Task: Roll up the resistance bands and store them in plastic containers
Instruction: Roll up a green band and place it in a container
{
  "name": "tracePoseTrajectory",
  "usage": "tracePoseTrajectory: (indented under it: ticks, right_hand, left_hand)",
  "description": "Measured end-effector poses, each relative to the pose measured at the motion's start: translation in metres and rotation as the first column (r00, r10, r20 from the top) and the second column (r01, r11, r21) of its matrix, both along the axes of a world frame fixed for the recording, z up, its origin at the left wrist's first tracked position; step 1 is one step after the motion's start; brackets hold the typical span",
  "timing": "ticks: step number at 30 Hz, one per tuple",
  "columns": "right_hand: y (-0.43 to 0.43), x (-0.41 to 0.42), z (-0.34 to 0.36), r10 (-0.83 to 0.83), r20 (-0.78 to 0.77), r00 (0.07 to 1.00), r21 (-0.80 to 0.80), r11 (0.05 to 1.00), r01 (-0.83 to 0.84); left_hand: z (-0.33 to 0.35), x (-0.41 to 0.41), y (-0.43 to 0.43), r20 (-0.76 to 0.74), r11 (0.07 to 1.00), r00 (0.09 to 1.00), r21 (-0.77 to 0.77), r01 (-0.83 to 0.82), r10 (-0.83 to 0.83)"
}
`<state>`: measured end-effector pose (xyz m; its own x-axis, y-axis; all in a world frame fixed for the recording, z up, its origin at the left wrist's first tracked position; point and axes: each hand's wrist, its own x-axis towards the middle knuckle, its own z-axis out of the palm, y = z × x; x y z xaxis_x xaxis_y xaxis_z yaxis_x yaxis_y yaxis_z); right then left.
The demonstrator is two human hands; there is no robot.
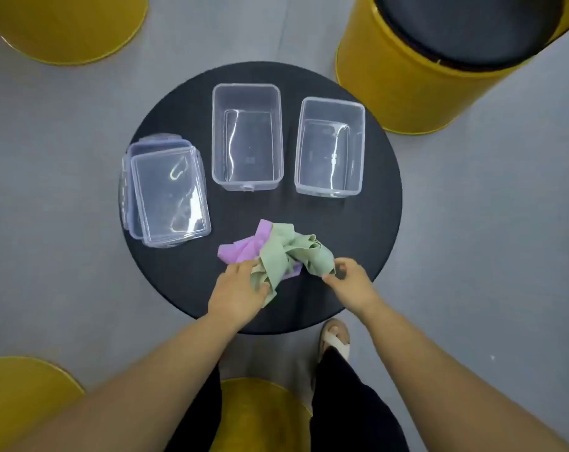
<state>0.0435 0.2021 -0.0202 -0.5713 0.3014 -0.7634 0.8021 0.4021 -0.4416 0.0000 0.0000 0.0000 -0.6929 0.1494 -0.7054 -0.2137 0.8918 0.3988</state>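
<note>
A tangled green resistance band lies on top of a purple band near the front of a round black table. My left hand grips the green band's left end. At the band's right end, my right hand pinches it between thumb and fingers. Two clear plastic containers stand without lids behind the bands, one in the middle and one to the right. Both hold nothing.
Two stacked clear lids rest at the table's left edge. Yellow cylindrical stools stand around: one at far right, one far left, one near left, one under me. My sandalled foot is beside the table.
</note>
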Motion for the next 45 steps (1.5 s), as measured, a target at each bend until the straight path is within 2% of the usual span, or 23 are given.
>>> tracePoseTrajectory:
  ticks: [3, 7, 12, 16, 19, 24, 27, 30, 34, 38, 40, 42, 45]
  right_hand:
    - [0.001, -0.008, -0.033, 0.05, -0.055, 0.997, 0.077, 0.996, -0.046]
    - [-0.002, -0.005, -0.074, -0.006, -0.118, 0.993, 0.028, 1.0, 0.01]
    - [-0.007, 0.014, -0.112, -0.025, -0.256, 0.966, 0.079, 0.996, 0.047]
    - [-0.008, 0.03, -0.109, -0.17, -0.397, 0.902, -0.014, 0.984, 0.179]
    - [-0.004, 0.046, -0.101, -0.35, -0.466, 0.812, -0.089, 0.932, 0.35]
    - [0.008, 0.063, -0.081, -0.556, -0.509, 0.657, -0.293, 0.83, 0.475]
    - [0.009, 0.069, -0.078, -0.583, -0.487, 0.651, -0.329, 0.812, 0.481]
    - [0.009, 0.064, -0.082, -0.556, -0.466, 0.689, -0.324, 0.831, 0.451]
    - [0.005, 0.051, -0.087, -0.489, -0.39, 0.78, -0.203, 0.872, 0.445]
    - [-0.005, 0.04, -0.092, -0.269, -0.427, 0.863, 0.182, 0.91, 0.373]
    - [-0.01, 0.037, -0.093, -0.208, -0.445, 0.871, 0.26, 0.901, 0.348]
    - [-0.013, 0.035, -0.092, -0.191, -0.487, 0.852, 0.291, 0.885, 0.364]
    - [-0.018, 0.035, -0.089, -0.043, -0.584, 0.811, 0.392, 0.86, 0.327]
  left_hand:
    - [-0.034, 0.0, 0.005, -0.125, 0.999, 0.992, 0.025, 0.025, -0.022]
    - [-0.074, 0.004, 0.009, -0.193, 0.997, 0.981, 0.073, 0.039, -0.024]
    - [-0.11, 0.012, 0.006, -0.276, 0.99, 0.96, 0.144, -0.01, 0.05]
    - [-0.106, 0.019, -0.002, -0.298, 0.959, 0.937, 0.264, -0.101, 0.18]
    - [-0.098, 0.018, -0.015, -0.285, 0.9, 0.899, 0.38, -0.212, 0.332]
    - [-0.078, 0.02, -0.032, -0.361, 0.832, 0.825, 0.511, -0.215, 0.435]
    - [-0.084, 0.028, -0.035, -0.342, 0.801, 0.806, 0.545, -0.249, 0.484]
    - [-0.094, 0.029, -0.032, -0.286, 0.784, 0.819, 0.552, -0.284, 0.498]
    - [-0.099, 0.024, -0.016, -0.241, 0.842, 0.891, 0.487, -0.232, 0.385]
    - [-0.104, 0.024, -0.006, -0.238, 0.865, 0.914, 0.466, -0.188, 0.327]
    - [-0.101, 0.02, -0.006, -0.263, 0.873, 0.904, 0.446, -0.196, 0.337]
    - [-0.097, 0.016, -0.007, -0.239, 0.841, 0.882, 0.475, -0.258, 0.406]
    - [-0.091, 0.009, -0.009, -0.034, 0.703, 0.845, 0.574, -0.42, 0.533]
